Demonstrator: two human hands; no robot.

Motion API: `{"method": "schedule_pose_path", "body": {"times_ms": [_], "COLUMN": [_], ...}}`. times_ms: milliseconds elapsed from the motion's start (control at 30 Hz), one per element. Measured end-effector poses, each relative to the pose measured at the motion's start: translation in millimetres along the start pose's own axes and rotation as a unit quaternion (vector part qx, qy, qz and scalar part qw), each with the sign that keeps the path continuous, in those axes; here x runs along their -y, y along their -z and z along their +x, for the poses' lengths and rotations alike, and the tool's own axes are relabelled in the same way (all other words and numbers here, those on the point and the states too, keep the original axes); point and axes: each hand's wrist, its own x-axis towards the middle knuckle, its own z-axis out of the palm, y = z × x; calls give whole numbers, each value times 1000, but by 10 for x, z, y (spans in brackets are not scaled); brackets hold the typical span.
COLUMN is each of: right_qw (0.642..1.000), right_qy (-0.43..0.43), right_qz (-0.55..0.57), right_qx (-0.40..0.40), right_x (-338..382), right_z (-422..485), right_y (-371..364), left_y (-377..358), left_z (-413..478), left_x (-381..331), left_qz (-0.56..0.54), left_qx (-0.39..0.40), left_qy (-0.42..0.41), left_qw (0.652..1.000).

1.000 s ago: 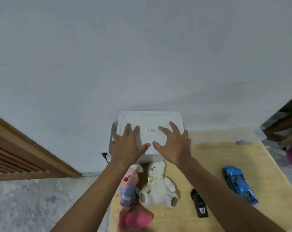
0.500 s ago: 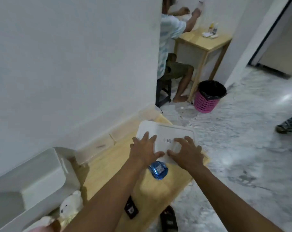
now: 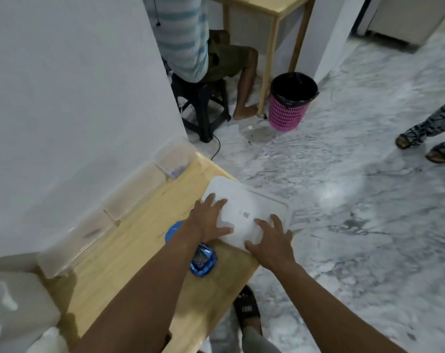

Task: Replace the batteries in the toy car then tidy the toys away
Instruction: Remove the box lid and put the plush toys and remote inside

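Observation:
A white box lid (image 3: pixel 246 200) lies flat on the far right corner of the wooden table (image 3: pixel 139 250), partly over the edge. My left hand (image 3: pixel 208 222) and my right hand (image 3: pixel 269 243) press on its near half with fingers spread, thumbs at the near edge. The blue toy car (image 3: pixel 203 261) sits on the table just below my left wrist, partly hidden by my forearm. The open white storage box (image 3: pixel 20 301) stands at the lower left. A bit of white plush toy (image 3: pixel 48 340) shows at the bottom left edge.
Clear plastic containers (image 3: pixel 134 189) line the wall along the table's back. Beyond the table a person sits on a black stool (image 3: pixel 203 105) at another wooden table. A pink bin (image 3: pixel 287 108) stands on the marble floor. Another person's feet (image 3: pixel 425 138) are at the right.
Both hands lifted the lid off the white box and carried it right to the table's far corner. My view swung right with it, so the plush toys left the centre.

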Motion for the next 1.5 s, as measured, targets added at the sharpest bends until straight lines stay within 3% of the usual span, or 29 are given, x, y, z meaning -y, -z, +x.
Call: {"method": "schedule_pose_path", "body": {"times_ms": [100,200,267,367,433,633,767,933,1033,1133,1333,1500], "right_qw": [999,995,986,953,926,863,845,842,838,842,862,864], "right_qy": [-12,-2,60,237,340,476,474,440,404,393,385,413], "right_qz": [-28,-99,-136,-154,-145,-157,-195,-237,-283,-270,-270,-243], "right_qx": [13,-24,-75,-105,-71,67,151,202,235,252,189,153], "right_x": [21,154,342,785,1167,2190,2468,2572,2530,2477,2424,2372], "right_z": [-39,-108,-149,-289,-458,-1382,-1954,-2257,-2271,-2305,-2372,-2446], "right_y": [6,69,85,21,-124,-889,-1456,-2133,-2431,-2639,-2796,-2747], "left_y": [9,55,121,214,208,-196,-753,-1401,-1651,-1725,-1740,-1849], "left_z": [-52,-267,-549,-1159,-1662,-3326,-4229,-4672,-4609,-4485,-4352,-4401], "left_x": [24,72,157,347,545,1255,1620,1962,2113,2187,2375,2427], "left_qz": [4,-49,-97,-180,-196,-197,-219,-245,-309,-352,-329,-295], "left_qx": [-14,-79,-130,-205,-271,-406,-406,-272,-227,-236,-250,-315], "left_qy": [9,9,16,35,62,211,336,471,446,423,445,420], "left_qw": [1000,996,987,961,940,867,821,803,808,801,795,799]}}
